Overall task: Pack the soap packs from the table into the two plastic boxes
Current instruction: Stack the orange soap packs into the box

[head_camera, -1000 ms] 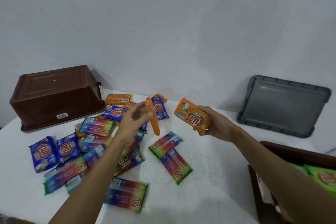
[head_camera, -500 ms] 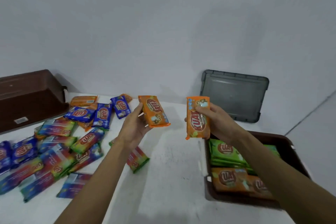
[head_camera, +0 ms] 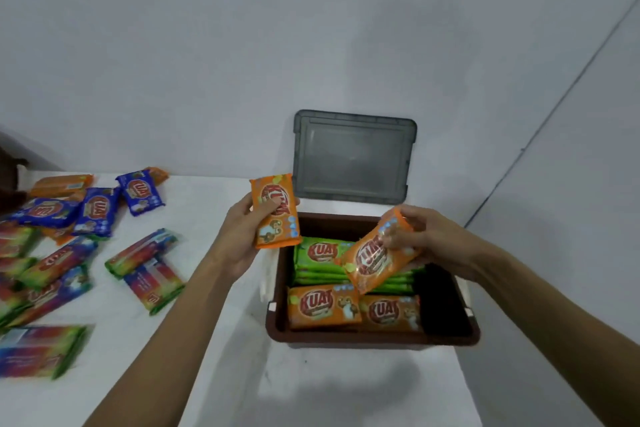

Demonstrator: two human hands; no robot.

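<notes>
An open brown plastic box (head_camera: 374, 339) stands on the white table at centre right, with green soap packs (head_camera: 315, 255) stacked at its back and two orange soap packs (head_camera: 322, 307) in front. My right hand (head_camera: 429, 239) holds an orange soap pack (head_camera: 375, 255) tilted over the box's inside. My left hand (head_camera: 242, 236) grips another orange soap pack (head_camera: 275, 213) upright, just left of the box's back corner. Several blue soap packs (head_camera: 97, 206), rainbow-coloured soap packs (head_camera: 152, 274) and an orange one (head_camera: 60, 184) lie loose on the table at the left.
A grey box lid (head_camera: 353, 156) leans against the wall behind the brown box. A dark brown edge of a second box (head_camera: 8, 166) shows at the far left. The table's right edge (head_camera: 465, 392) runs just beyond the box.
My view has swung right, centring the open box. Both hands moved toward it; the right hand's pack has tipped down over the box's inside, the left hand's pack is beside the box.
</notes>
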